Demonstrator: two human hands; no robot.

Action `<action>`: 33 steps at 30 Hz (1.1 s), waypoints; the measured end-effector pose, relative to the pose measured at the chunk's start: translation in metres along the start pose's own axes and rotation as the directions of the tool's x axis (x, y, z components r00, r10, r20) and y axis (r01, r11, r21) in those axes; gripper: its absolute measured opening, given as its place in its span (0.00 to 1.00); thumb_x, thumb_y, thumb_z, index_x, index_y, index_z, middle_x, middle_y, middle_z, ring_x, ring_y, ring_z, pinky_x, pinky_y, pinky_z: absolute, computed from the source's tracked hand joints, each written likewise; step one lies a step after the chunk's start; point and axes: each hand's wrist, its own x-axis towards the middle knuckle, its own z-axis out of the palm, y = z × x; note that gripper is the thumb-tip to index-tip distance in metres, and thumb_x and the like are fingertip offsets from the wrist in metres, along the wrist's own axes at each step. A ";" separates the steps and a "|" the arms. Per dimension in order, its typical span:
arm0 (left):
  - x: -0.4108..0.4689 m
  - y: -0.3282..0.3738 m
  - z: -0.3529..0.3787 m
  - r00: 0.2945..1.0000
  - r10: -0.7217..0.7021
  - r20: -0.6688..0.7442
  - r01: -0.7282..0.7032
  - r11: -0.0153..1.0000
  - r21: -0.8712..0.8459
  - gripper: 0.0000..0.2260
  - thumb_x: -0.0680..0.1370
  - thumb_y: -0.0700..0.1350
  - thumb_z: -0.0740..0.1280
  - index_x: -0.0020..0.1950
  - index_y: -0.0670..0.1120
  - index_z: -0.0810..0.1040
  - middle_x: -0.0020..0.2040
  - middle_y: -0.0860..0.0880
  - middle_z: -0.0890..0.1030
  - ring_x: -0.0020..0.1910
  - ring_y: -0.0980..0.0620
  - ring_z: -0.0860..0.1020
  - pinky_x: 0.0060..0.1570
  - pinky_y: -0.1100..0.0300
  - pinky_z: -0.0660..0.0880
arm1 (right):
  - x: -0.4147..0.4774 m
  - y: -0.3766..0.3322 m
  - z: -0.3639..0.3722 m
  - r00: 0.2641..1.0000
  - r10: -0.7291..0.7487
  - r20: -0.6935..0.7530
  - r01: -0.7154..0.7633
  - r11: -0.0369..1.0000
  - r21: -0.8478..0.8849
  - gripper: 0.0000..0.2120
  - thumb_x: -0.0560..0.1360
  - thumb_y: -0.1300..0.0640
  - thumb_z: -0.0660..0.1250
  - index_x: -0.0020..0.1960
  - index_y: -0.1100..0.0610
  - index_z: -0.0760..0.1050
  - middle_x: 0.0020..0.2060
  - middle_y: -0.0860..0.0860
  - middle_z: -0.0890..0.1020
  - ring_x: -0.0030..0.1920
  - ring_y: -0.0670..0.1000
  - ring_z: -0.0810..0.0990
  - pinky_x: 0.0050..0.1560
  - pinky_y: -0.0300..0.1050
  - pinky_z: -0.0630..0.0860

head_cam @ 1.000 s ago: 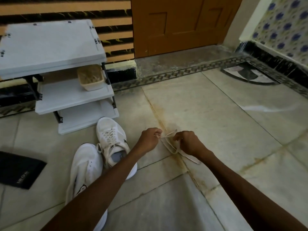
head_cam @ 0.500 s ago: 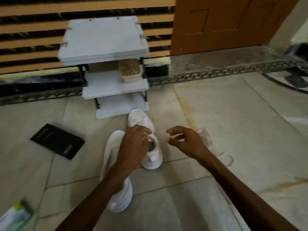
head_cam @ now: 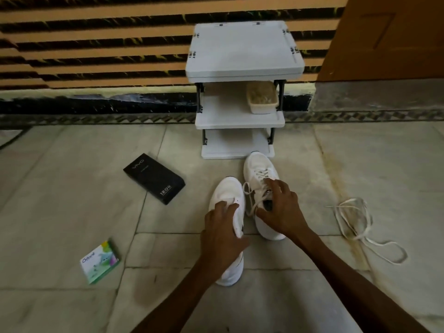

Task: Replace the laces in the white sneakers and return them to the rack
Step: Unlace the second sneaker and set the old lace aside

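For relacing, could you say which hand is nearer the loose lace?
Right: right hand on the laced sneaker, left of the loose lace; left hand farther left, gripping the other sneaker.

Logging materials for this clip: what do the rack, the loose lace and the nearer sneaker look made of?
Rack: likely moulded plastic, matte pale grey shelves on dark posts. Loose lace: flat woven fabric, limp, looping on the floor. Nearer sneaker: smooth white upper, probably synthetic leather; too blurred to be sure.
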 end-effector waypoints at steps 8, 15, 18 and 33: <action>0.053 -0.009 -0.008 0.999 -0.044 0.010 0.045 0.998 -0.036 0.34 0.66 0.48 0.77 0.69 0.54 0.66 0.69 0.50 0.61 0.65 0.43 0.64 0.57 0.43 0.73 | 0.000 0.001 0.001 1.000 -0.019 0.009 0.019 0.999 -0.047 0.38 0.70 0.51 0.73 0.74 0.59 0.61 0.70 0.60 0.66 0.69 0.61 0.67 0.68 0.55 0.61; 0.117 -0.014 -0.034 0.991 -0.134 -0.017 0.134 0.991 -0.031 0.33 0.66 0.49 0.77 0.67 0.52 0.67 0.68 0.47 0.61 0.64 0.39 0.65 0.57 0.44 0.72 | 0.002 0.001 0.008 1.000 -0.019 -0.021 0.019 0.999 -0.041 0.37 0.69 0.51 0.74 0.73 0.58 0.62 0.69 0.58 0.67 0.68 0.59 0.67 0.68 0.53 0.61; 0.128 -0.016 -0.038 0.992 -0.126 -0.021 0.126 0.992 -0.019 0.32 0.66 0.49 0.77 0.67 0.51 0.68 0.68 0.46 0.62 0.63 0.38 0.66 0.57 0.46 0.71 | 0.004 0.002 0.008 0.999 -0.019 -0.031 0.018 0.999 -0.039 0.37 0.69 0.51 0.74 0.72 0.57 0.62 0.69 0.57 0.67 0.68 0.58 0.67 0.68 0.52 0.61; 0.100 -0.009 -0.038 0.968 -0.252 -0.017 0.252 0.961 0.110 0.42 0.63 0.55 0.78 0.71 0.54 0.59 0.68 0.45 0.59 0.63 0.37 0.68 0.55 0.43 0.75 | 0.045 -0.028 0.002 0.992 -0.002 -0.128 -0.036 0.954 -0.296 0.09 0.74 0.57 0.68 0.54 0.58 0.80 0.54 0.55 0.79 0.54 0.57 0.76 0.50 0.52 0.79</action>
